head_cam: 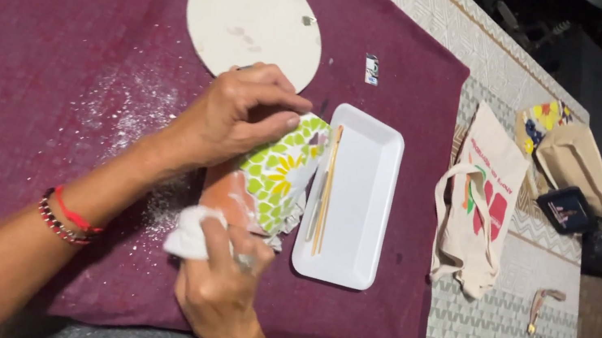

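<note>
In the head view, the left hand [241,113] is wrapping its grip over the top of a mosaic pot [274,181] patterned with green and yellow tiles, steadying it on its side over the maroon cloth [30,22] covering the tabletop. The right hand [222,287] is clenching a white rag [189,233] against the pot's terracotta base. Just right of the pot, a white tray [361,204] is carrying thin wooden sticks [327,190]. A round white disc [253,20] is lying beyond the hands, and a canvas tote bag [481,201] is resting well apart at the right.
</note>
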